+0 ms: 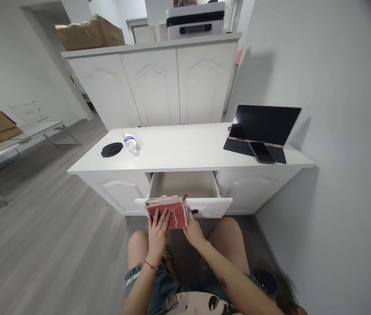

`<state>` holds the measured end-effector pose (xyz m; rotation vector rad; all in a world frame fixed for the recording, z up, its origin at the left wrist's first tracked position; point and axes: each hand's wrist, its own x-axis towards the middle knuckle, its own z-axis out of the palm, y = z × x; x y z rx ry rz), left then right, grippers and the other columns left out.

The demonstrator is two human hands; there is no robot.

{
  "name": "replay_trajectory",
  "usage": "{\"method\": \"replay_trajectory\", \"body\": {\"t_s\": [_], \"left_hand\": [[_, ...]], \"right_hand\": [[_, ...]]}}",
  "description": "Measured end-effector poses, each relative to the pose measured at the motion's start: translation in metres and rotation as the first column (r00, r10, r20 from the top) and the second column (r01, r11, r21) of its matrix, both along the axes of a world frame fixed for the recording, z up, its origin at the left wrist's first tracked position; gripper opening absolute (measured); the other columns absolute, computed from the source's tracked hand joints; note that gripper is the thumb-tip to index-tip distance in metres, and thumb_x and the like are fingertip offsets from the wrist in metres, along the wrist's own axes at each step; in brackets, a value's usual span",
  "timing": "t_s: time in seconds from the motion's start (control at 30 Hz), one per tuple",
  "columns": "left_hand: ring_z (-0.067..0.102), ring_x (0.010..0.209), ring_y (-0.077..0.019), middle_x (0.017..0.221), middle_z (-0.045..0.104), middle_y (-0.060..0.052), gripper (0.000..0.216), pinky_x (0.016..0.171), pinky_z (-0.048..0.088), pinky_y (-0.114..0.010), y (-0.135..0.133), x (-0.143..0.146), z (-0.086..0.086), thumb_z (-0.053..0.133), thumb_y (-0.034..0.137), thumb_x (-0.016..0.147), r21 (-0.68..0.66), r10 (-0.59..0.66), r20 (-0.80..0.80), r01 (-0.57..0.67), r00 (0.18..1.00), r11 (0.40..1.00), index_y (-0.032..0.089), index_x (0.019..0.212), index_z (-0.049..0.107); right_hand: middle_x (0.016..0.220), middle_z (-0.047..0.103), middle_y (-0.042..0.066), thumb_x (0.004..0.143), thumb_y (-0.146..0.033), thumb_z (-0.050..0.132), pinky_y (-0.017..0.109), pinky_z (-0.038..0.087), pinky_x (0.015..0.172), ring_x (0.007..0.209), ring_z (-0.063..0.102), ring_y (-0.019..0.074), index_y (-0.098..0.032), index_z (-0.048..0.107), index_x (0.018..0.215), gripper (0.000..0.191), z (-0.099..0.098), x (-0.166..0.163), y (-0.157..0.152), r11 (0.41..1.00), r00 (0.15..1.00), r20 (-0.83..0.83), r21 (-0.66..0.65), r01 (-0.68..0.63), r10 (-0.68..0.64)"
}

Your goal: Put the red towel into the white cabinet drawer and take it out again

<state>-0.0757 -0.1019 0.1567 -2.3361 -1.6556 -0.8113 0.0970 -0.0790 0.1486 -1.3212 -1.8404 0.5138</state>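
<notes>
A folded red and pale pink towel (pixel 176 213) is held up in front of the open drawer (pixel 210 207). My left hand (pixel 158 229) lies with its fingers across the towel's front face, at the left side; its thumb is hidden. At the right edge, my right hand (pixel 192 229) grips the same towel, most of its fingers out of sight. The towel hides part of the drawer front, and the dark drawer handle (pixel 195 211) shows just right of it. Inside the drawer, the pale bottom (pixel 185 183) is visible.
On the white desk (pixel 179 148) are a plastic bottle (pixel 130 142), a black round item (pixel 111 149), a tablet (pixel 265 124) on its stand and a phone (pixel 262 152). Behind it stands a white cabinet (pixel 154 83). A wall (pixel 343 131) closes the right side.
</notes>
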Motion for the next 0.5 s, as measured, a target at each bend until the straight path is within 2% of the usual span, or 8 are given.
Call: {"method": "replay_trajectory", "body": {"t_s": [0.1,0.2,0.3,0.4,0.5], "left_hand": [[0.014,0.142,-0.0255,0.145,0.041,-0.011,0.07,0.111,0.023,-0.057,-0.003,-0.006,-0.021,0.03,-0.001,0.082,-0.014,0.134,0.218,-0.134,0.967,0.991,0.024,0.146,0.025],[0.016,0.141,-0.025,0.149,0.031,-0.014,0.068,0.11,0.03,-0.05,-0.003,0.004,-0.037,0.03,0.002,0.084,-0.128,0.203,0.394,-0.166,0.896,0.978,0.024,0.147,0.02],[0.022,0.14,-0.0281,0.148,0.027,-0.02,0.061,0.109,0.031,-0.049,0.0,0.026,-0.05,0.033,0.01,0.086,-0.252,0.307,0.535,-0.198,0.787,0.947,0.017,0.145,0.019],[0.026,0.137,-0.0317,0.145,0.025,-0.029,0.057,0.106,0.031,-0.052,0.004,0.045,-0.059,0.032,0.018,0.089,-0.374,0.413,0.6,-0.216,0.685,0.902,0.008,0.143,0.015],[0.03,0.136,-0.0313,0.142,0.026,-0.033,0.057,0.105,0.033,-0.05,0.005,0.057,-0.063,0.031,0.023,0.091,-0.436,0.45,0.574,-0.21,0.684,0.875,0.003,0.141,0.013]], "right_hand": [[0.107,0.061,0.012,0.088,-0.019,0.046,0.029,0.053,0.069,0.079,0.066,0.0193,-0.016,0.059,0.107,0.023,-0.003,-0.002,0.0,0.999,0.994,0.113,-0.034,0.01,-0.006],[0.103,0.059,0.009,0.094,-0.026,0.038,0.029,0.051,0.067,0.077,0.064,0.0185,-0.018,0.057,0.104,0.023,-0.001,-0.004,0.0,0.999,0.993,0.12,-0.034,0.011,-0.007],[0.104,0.058,0.009,0.095,-0.028,0.037,0.029,0.05,0.068,0.079,0.063,0.0184,-0.018,0.056,0.104,0.023,0.003,-0.004,0.0,0.999,0.994,0.107,-0.042,-0.001,0.006],[0.103,0.059,0.008,0.094,-0.025,0.037,0.029,0.049,0.07,0.084,0.063,0.0189,-0.019,0.056,0.103,0.021,0.009,-0.003,0.001,0.998,0.995,0.095,-0.065,-0.006,0.012],[0.1,0.061,0.007,0.094,-0.022,0.039,0.029,0.047,0.071,0.085,0.062,0.0189,-0.019,0.057,0.1,0.02,0.016,-0.002,0.002,0.993,0.992,0.124,-0.115,0.007,0.008]]}}
